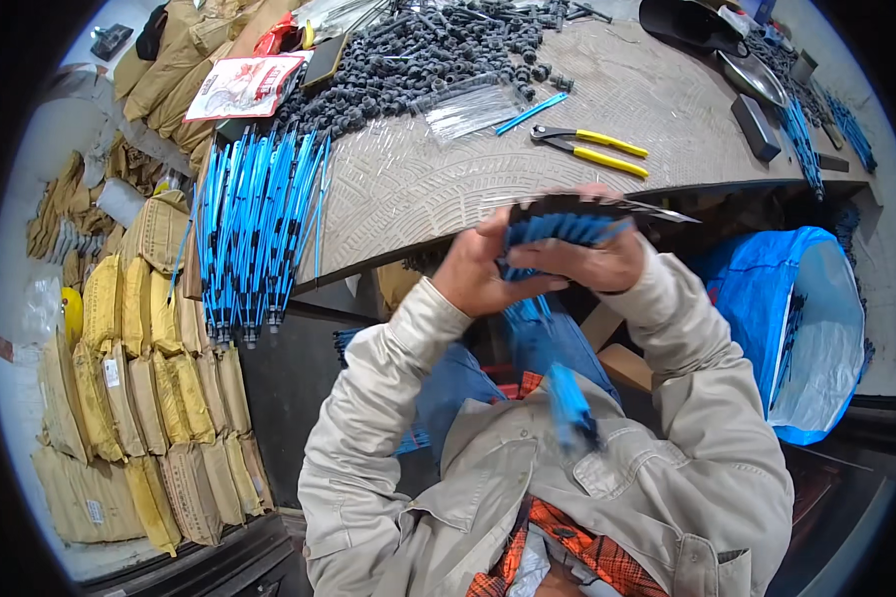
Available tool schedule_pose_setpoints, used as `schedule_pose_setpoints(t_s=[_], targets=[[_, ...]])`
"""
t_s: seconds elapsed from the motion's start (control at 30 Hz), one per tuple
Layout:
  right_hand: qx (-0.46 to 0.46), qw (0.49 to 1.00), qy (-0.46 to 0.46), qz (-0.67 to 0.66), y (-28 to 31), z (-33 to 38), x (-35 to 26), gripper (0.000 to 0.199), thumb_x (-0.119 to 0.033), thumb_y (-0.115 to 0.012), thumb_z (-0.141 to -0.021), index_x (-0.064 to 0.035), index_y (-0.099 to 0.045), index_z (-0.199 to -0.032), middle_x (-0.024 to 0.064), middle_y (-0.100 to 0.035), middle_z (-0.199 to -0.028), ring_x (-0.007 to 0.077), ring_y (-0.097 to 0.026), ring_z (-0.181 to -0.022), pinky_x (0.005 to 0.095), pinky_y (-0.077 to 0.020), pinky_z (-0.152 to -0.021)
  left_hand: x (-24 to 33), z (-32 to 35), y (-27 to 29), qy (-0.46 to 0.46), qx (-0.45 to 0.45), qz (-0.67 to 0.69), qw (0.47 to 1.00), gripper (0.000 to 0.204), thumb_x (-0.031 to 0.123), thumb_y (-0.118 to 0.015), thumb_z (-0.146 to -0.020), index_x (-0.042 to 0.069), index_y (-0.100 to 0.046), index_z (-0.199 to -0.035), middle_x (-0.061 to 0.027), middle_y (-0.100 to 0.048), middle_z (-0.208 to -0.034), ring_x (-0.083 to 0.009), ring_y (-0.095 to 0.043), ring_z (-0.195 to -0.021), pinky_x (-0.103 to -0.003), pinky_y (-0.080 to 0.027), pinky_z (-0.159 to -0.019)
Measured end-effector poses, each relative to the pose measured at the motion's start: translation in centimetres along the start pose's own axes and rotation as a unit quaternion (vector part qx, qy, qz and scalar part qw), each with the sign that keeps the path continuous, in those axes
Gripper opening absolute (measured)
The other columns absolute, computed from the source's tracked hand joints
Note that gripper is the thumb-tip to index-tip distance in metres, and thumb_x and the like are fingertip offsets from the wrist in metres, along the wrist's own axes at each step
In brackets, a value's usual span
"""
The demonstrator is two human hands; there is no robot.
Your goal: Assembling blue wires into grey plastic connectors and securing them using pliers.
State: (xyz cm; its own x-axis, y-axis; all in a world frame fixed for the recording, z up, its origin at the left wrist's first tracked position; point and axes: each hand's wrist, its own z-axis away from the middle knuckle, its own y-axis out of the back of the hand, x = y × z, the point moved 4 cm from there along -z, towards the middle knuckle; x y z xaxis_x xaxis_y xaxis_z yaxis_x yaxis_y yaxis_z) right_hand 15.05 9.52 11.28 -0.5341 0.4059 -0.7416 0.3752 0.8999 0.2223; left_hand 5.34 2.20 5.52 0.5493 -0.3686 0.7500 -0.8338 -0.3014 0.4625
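Observation:
At the table's front edge, above my lap, both hands are wrapped round a bundle of thin blue sticks with black ends (558,227). My left hand (471,267) closes on the bundle's left side. My right hand (599,264) grips it from the right, thumb across the front. The far fingertips are partly hidden behind the bundle. A thin pale pointed piece (659,211) sticks out beside my right hand; I cannot make out what it is. Below the hands, the bundle's lower end (569,403) hangs toward my jacket, smeared by motion.
Yellow-handled pliers (607,159), a blue stick (531,113), clear thin strips (473,107) and a heap of dark plastic fittings (418,60) lie on the table (408,194). More blue sticks (259,219) overhang its left edge. A blue bag (757,284) stands right; packed sacks (154,388) are stacked left.

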Motion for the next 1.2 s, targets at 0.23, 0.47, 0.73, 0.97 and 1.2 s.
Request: schedule_pose_setpoints(t_s=[0.23, 0.47, 0.73, 0.97, 1.2], targets=[[0.069, 0.939, -0.221, -0.253, -0.9, 6.2, 3.8, 0.025, -0.011, -0.062, -0.082, 0.0077, -0.058, -0.098, 0.0135, -0.065, -0.079, 0.0179, -0.062, -0.067, 0.0260, -0.0521, -0.063, -5.0, 7.6, -12.4, 0.260, -0.001, 0.355, 0.898, 0.042, 0.018, -0.070, -0.072, 0.002, -0.056, -0.108, -0.0106, -0.062, -0.100, -0.0229, -0.060, -0.087, -0.032, -0.048, -0.074], [0.083, 0.846, -0.420, -0.316, -3.5, 11.7, 7.6, 0.023, -0.007, -0.055, -0.082, 0.0101, -0.057, -0.097, 0.0177, -0.064, -0.082, 0.0227, -0.063, -0.071, 0.0282, -0.0522, -0.067, -8.0, 14.3, -15.1, 0.225, -0.008, 0.197, 0.954, 0.047, 0.005, -0.053, -0.068, 0.002, -0.049, -0.115, -0.0119, -0.059, -0.099, -0.0206, -0.056, -0.081, -0.028, -0.045, -0.073], [0.080, 0.850, -0.389, -0.345, -2.0, 12.3, 8.5, 0.020, -0.007, -0.056, -0.083, 0.0105, -0.058, -0.094, 0.0166, -0.065, -0.083, 0.0205, -0.064, -0.071, 0.0258, -0.0518, -0.067, -8.7, -2.1, 11.0, 0.110, 0.330, -0.333, 0.877, 0.030, 0.013, -0.071, -0.069, 0.005, -0.059, -0.095, -0.0054, -0.060, -0.071, -0.0172, -0.052, -0.056, -0.027, -0.044, -0.052], [0.102, 0.859, -0.377, -0.331, -1.1, 12.7, 7.0, 0.021, -0.002, -0.056, -0.079, 0.0106, -0.056, -0.096, 0.0189, -0.064, -0.083, 0.0262, -0.064, -0.075, 0.0306, -0.0530, -0.070, -20.0, -4.8, 19.7, 0.326, 0.246, -0.508, 0.758, 0.034, 0.021, -0.071, -0.068, 0.005, -0.054, -0.093, -0.0098, -0.057, -0.078, -0.0259, -0.055, -0.064, -0.039, -0.044, -0.061], [0.134, 0.848, -0.401, -0.320, 0.0, 13.2, 6.8, 0.021, 0.000, -0.055, -0.079, 0.0095, -0.055, -0.097, 0.0177, -0.065, -0.083, 0.0250, -0.065, -0.074, 0.0299, -0.0532, -0.070, -13.7, -5.3, 15.6, 0.286, 0.271, -0.292, 0.871, 0.027, 0.017, -0.067, -0.075, 0.005, -0.051, -0.093, -0.0149, -0.061, -0.087, -0.0261, -0.060, -0.067, -0.033, -0.048, -0.059]])
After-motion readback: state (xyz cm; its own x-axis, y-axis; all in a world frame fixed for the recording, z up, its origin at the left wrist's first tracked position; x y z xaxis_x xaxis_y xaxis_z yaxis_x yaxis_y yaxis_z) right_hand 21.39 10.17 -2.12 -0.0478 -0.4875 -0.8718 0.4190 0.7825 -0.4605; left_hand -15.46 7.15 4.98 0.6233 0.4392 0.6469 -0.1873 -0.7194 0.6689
